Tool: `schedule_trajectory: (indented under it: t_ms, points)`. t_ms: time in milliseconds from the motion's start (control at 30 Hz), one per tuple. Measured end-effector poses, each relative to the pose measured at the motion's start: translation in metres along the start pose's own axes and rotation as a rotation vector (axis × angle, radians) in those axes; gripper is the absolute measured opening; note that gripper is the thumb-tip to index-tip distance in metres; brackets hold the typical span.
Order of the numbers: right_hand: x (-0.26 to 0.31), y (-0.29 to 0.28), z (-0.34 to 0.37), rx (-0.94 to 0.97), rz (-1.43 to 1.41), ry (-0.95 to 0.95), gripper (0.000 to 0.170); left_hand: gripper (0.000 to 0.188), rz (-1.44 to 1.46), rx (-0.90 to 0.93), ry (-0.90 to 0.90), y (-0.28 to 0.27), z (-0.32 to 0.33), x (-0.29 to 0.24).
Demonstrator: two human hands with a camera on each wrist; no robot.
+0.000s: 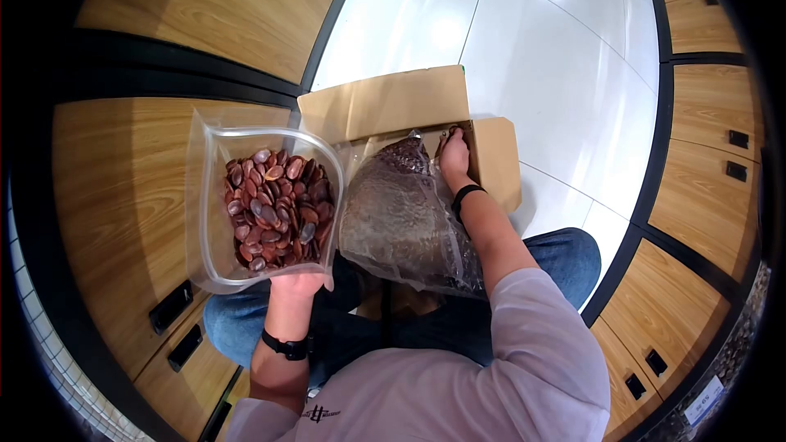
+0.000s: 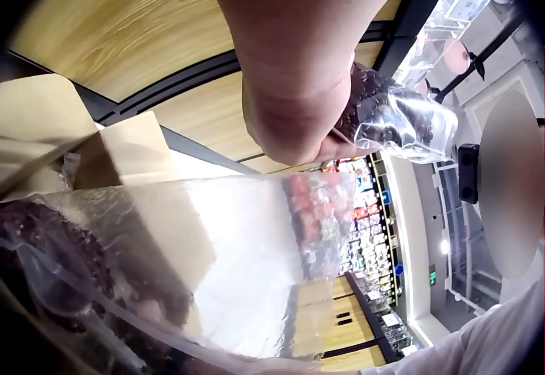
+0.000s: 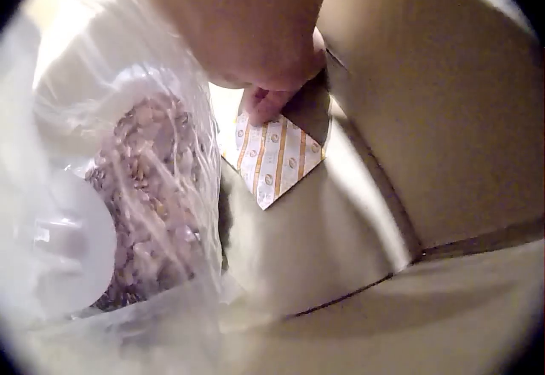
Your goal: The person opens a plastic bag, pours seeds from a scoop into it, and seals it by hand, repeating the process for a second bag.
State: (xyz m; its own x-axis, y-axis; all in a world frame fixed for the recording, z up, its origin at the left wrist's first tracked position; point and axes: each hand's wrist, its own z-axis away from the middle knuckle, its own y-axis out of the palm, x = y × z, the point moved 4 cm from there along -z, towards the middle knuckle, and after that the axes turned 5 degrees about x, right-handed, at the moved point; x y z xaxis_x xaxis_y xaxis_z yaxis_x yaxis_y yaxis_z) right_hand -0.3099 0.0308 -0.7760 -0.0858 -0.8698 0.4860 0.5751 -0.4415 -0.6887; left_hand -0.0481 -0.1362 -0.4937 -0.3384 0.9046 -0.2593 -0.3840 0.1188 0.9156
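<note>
My left hand (image 1: pixel 296 283) holds a clear zip pouch (image 1: pixel 201 237) of flat reddish-brown seeds (image 1: pixel 282 213) from below; most of its fingers are hidden behind the pouch. In the left wrist view, the pouch (image 2: pixel 396 124) shows beyond the fingers. My right hand (image 1: pixel 454 155) reaches into a cardboard box (image 1: pixel 385 102), beside a large clear plastic bag (image 1: pixel 401 221) filled with dark seeds. Down in the box, the right wrist view has the fingertips pinching a small white packet with orange stripes (image 3: pixel 277 160), next to the bulk bag (image 3: pixel 162 196).
The box flap (image 1: pixel 496 160) stands out at the right. Wooden cabinets (image 1: pixel 164 221) line the left side, with more drawers (image 1: pixel 712 155) at the right. Pale floor tiles (image 1: pixel 540 74) lie ahead. The person's knees (image 1: pixel 565 266) flank the box.
</note>
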Motion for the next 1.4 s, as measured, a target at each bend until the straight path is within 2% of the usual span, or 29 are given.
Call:
schedule_trajectory:
  t_ms: [133,233,267,300,333,400,433,467,533,600,667,700,733,800,967,1033,1100,1200,1267,1333,1367,1400]
  points:
    - [-0.004,0.007,-0.007,0.008,0.011,-0.001,0.026,0.041,-0.006,-0.034,-0.012,0.0,-0.003,0.002]
    - [-0.018,0.023,-0.027,0.0,-0.063,-0.085,0.023,0.044,-0.033,-0.072,-0.037,0.004,-0.004,0.003]
    - [-0.028,0.03,-0.036,0.034,-0.178,-0.005,0.023,0.045,-0.058,-0.116,-0.057,0.007,-0.003,0.004]
    - [-0.027,0.029,-0.035,0.069,-0.292,0.075,0.023,0.049,-0.066,-0.069,-0.067,0.017,-0.005,0.004]
    - [-0.024,0.026,-0.033,0.068,-0.294,0.069,0.023,0.049,-0.069,-0.065,-0.063,0.014,-0.006,0.004]
    - [-0.012,0.017,-0.028,0.138,0.1,-0.018,0.025,0.052,0.021,-0.177,-0.029,0.003,-0.009,0.005]
    - [-0.015,0.021,-0.031,0.129,0.098,-0.03,0.025,0.054,0.058,-0.318,0.001,0.016,-0.011,0.008]
    - [-0.017,0.025,-0.033,0.066,0.085,-0.077,0.028,0.054,0.057,-0.304,0.006,0.028,-0.015,0.009]
    - [-0.011,0.016,-0.031,-0.004,0.071,-0.116,0.033,0.056,0.149,-0.559,0.012,0.032,-0.014,0.012]
    - [-0.009,0.015,-0.025,0.016,0.062,-0.13,0.038,0.059,0.171,-0.556,0.016,0.016,-0.01,0.012]
    - [-0.007,0.014,-0.021,0.009,0.023,-0.113,0.041,0.059,0.019,-0.524,0.047,0.006,-0.006,0.009]
    - [-0.007,0.013,-0.022,-0.019,-0.013,-0.118,0.043,0.055,0.04,-0.556,0.058,0.021,-0.005,0.01]
    - [-0.006,0.013,-0.022,-0.046,-0.048,-0.124,0.044,0.055,0.039,-0.56,0.055,0.011,-0.002,0.008]
    - [-0.004,0.012,-0.022,-0.051,-0.05,-0.073,0.041,0.052,0.034,-0.149,-0.075,0.002,-0.002,0.005]
    - [-0.004,0.018,-0.03,-0.074,-0.043,-0.011,0.03,0.05,0.074,-0.178,-0.077,-0.012,0.003,0.001]
    - [-0.003,0.019,-0.031,-0.067,-0.02,-0.008,0.029,0.051,0.029,-0.092,-0.077,-0.017,0.0,0.001]
    - [-0.004,0.019,-0.033,-0.069,0.005,-0.009,0.028,0.051,-0.033,-0.119,-0.064,-0.013,-0.001,0.003]
    - [-0.006,0.021,-0.042,-0.025,0.067,-0.026,0.03,0.052,-0.052,-0.111,-0.058,-0.001,-0.008,0.007]
    - [-0.015,0.03,-0.045,-0.036,0.111,-0.117,0.027,0.052,-0.011,-0.093,-0.071,-0.004,-0.006,0.007]
    - [-0.019,0.032,-0.042,-0.032,0.129,-0.092,0.025,0.052,-0.268,-0.074,-0.071,-0.011,-0.004,0.004]
    - [-0.019,0.032,-0.043,-0.03,0.15,-0.072,0.023,0.051,-0.21,-0.147,-0.062,-0.015,-0.003,0.005]
    - [-0.027,0.035,-0.049,-0.035,0.149,-0.075,0.023,0.051,-0.21,-0.141,-0.06,-0.002,-0.006,0.008]
